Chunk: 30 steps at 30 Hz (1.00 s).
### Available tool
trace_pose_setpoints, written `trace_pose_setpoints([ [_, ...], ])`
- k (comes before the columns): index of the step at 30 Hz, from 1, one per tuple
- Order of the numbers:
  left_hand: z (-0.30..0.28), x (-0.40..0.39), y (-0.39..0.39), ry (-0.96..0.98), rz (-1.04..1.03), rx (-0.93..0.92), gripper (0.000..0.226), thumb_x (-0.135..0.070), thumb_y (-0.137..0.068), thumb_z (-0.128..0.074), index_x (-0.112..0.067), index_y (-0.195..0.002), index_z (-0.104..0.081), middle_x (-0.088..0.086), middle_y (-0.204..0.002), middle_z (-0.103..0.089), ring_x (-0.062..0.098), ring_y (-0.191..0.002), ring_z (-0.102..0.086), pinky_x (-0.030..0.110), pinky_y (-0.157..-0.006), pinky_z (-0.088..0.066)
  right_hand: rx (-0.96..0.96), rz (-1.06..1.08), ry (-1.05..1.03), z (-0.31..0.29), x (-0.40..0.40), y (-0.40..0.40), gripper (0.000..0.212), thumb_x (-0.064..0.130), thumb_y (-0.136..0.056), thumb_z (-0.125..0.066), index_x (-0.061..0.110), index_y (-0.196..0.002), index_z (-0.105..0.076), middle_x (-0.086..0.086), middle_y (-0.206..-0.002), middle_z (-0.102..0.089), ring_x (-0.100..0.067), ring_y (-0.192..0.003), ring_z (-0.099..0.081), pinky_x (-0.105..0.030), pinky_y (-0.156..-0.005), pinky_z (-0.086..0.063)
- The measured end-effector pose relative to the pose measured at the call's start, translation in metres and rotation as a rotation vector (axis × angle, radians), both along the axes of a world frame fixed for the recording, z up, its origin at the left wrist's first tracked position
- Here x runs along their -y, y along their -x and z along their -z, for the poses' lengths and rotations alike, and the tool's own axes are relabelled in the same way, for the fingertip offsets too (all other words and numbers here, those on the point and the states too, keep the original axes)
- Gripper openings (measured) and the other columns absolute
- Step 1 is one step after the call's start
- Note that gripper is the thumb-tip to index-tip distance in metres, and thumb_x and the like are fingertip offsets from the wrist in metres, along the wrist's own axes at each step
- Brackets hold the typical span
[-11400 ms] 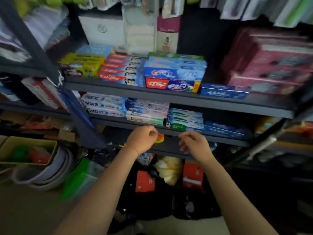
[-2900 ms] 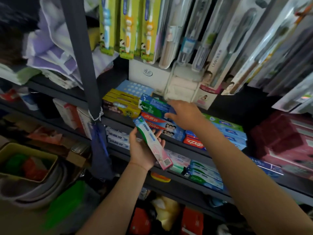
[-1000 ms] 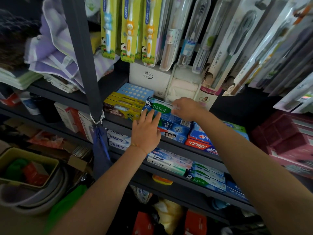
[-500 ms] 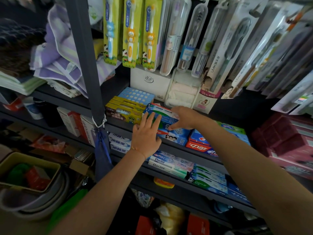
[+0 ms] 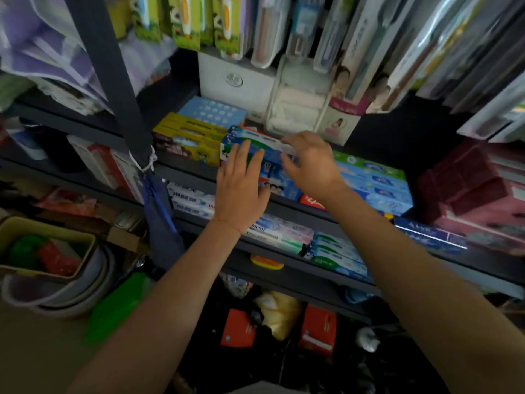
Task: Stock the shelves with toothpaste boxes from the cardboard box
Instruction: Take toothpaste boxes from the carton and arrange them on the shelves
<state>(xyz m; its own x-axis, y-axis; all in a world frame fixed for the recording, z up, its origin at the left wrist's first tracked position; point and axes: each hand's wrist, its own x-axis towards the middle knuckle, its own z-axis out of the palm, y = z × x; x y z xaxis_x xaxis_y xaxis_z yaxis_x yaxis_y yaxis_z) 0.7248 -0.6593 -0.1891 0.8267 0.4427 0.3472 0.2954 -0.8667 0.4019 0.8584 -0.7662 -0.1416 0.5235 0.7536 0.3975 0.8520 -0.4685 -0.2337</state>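
I am looking at the toothpaste box [image 5: 257, 137] with the green and white top. It is lying on top of a pile of toothpaste boxes [image 5: 279, 180] at the front edge of the upper shelf [image 5: 184, 169]. My left hand [image 5: 240, 189] is lying flat with straight fingers over the front of that pile. I am holding nothing in it. My right hand [image 5: 308, 163] is hovering at the right end of the top box with loose, spread fingers. I cannot tell if they are touching the box. I am holding nothing in that hand too.

I think I am tidying the pile now. To do it well, I am thinking I should push softly and evenly, so the top box is lining up with the ones under it and nothing is sliding off the front edge.

The yellow boxes [image 5: 184, 137] are sitting just beside the pile on the left. The blue and green boxes [image 5: 375, 177] are sitting just beside it on the right. So there is no room at the sides. The toothbrush packs [image 5: 227, 24] are hanging above the back of the shelf, and white boxes [image 5: 235, 81] are standing behind. The open room is over the pile and out toward me. The dark post [image 5: 113, 75] is standing well to the left. I cannot see the cardboard box.
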Motion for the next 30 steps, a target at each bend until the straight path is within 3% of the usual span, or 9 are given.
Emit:
trace_pose_setpoints([
  [2, 0.001, 0.019, 0.002, 0.037, 0.011, 0.110, 0.037, -0.020, -0.092, -0.060, -0.009, -0.128, -0.060, 0.018, -0.129, -0.057, 0.039, -0.118, -0.053, 0.049, -0.088, -0.048, -0.063, -0.023, -0.185, 0.003, 0.025, 0.017, 0.029, 0.022, -0.091, -0.051, 0.006, -0.105, -0.070, -0.012, -0.093, -0.065, -0.028, -0.086, -0.060, -0.037, -0.074, -0.050],
  [4, -0.001, 0.044, 0.006, 0.194, 0.046, 0.039, 0.024, -0.023, -0.098, -0.055, -0.013, -0.117, -0.066, 0.011, -0.109, -0.065, 0.033, -0.096, -0.060, 0.042, -0.073, -0.049, -0.202, 0.008, -0.247, 0.009, 0.061, 0.035, 0.021, 0.016, -0.092, -0.051, 0.007, -0.097, -0.070, -0.008, -0.082, -0.065, -0.022, -0.073, -0.059, -0.033, -0.064, -0.048],
  [8, 0.011, 0.113, 0.013, 0.323, 0.160, -0.216, 0.024, -0.030, -0.102, -0.049, -0.016, -0.108, -0.068, 0.007, -0.103, -0.068, 0.030, -0.093, -0.062, 0.046, -0.077, -0.052, -0.491, 0.124, -0.168, 0.048, 0.159, 0.062, 0.015, 0.011, -0.093, -0.057, 0.011, -0.093, -0.071, -0.004, -0.073, -0.065, -0.017, -0.065, -0.058, -0.031, -0.063, -0.046],
  [13, 0.043, 0.258, 0.023, 0.423, 0.280, -0.378, 0.020, -0.031, -0.099, -0.051, -0.023, -0.100, -0.069, -0.001, -0.090, -0.070, 0.022, -0.082, -0.065, 0.041, -0.076, -0.054, -0.765, 0.293, -0.091, 0.097, 0.331, 0.101, 0.021, 0.010, -0.094, -0.053, 0.022, -0.086, -0.067, -0.002, -0.073, -0.068, -0.019, -0.062, -0.062, -0.041, -0.069, -0.055],
  [15, 0.054, 0.329, 0.031, 0.465, 0.345, -0.455, 0.017, -0.029, -0.099, -0.050, -0.033, -0.100, -0.067, -0.008, -0.083, -0.068, 0.016, -0.073, -0.065, 0.040, -0.071, -0.055, -0.852, 0.356, -0.091, 0.109, 0.408, 0.119, 0.030, 0.006, -0.092, -0.050, 0.031, -0.082, -0.063, 0.005, -0.073, -0.066, -0.019, -0.063, -0.064, -0.041, -0.070, -0.056],
  [17, 0.062, 0.403, 0.036, 0.483, 0.404, -0.560, 0.019, -0.028, -0.100, -0.049, -0.035, -0.102, -0.066, -0.011, -0.083, -0.066, 0.009, -0.066, -0.061, 0.033, -0.062, -0.052, -0.923, 0.416, -0.114, 0.116, 0.485, 0.134, 0.033, 0.005, -0.091, -0.050, 0.033, -0.080, -0.063, 0.002, -0.073, -0.067, -0.021, -0.064, -0.065, -0.041, -0.067, -0.057],
  [21, 0.074, 0.550, 0.035, 0.527, 0.557, -0.657, 0.018, -0.018, -0.097, -0.055, -0.024, -0.100, -0.071, 0.000, -0.090, -0.072, 0.016, -0.077, -0.066, 0.029, -0.069, -0.050, -0.979, 0.589, -0.199, 0.125, 0.630, 0.160, 0.027, 0.008, -0.091, -0.050, 0.027, -0.084, -0.066, -0.002, -0.078, -0.068, -0.019, -0.064, -0.064, -0.032, -0.063, -0.051],
  [24, 0.073, 0.641, 0.027, 0.600, 0.633, -0.720, 0.017, -0.015, -0.099, -0.053, -0.019, -0.102, -0.069, 0.003, -0.090, -0.071, 0.015, -0.067, -0.064, 0.013, -0.055, -0.045, -1.008, 0.732, -0.302, 0.123, 0.718, 0.172, 0.022, 0.010, -0.094, -0.048, 0.021, -0.092, -0.067, -0.004, -0.081, -0.069, -0.020, -0.068, -0.065, -0.030, -0.061, -0.050],
  [30, 0.081, 0.765, -0.021, 0.604, 0.776, -0.806, 0.020, -0.022, -0.100, -0.051, -0.032, -0.097, -0.068, -0.006, -0.089, -0.071, 0.013, -0.073, -0.070, 0.030, -0.071, -0.054, -0.973, 0.901, -0.492, 0.128, 0.833, 0.148, 0.023, 0.010, -0.092, -0.049, 0.022, -0.094, -0.068, 0.001, -0.079, -0.068, -0.017, -0.067, -0.065, -0.036, -0.067, -0.055],
])
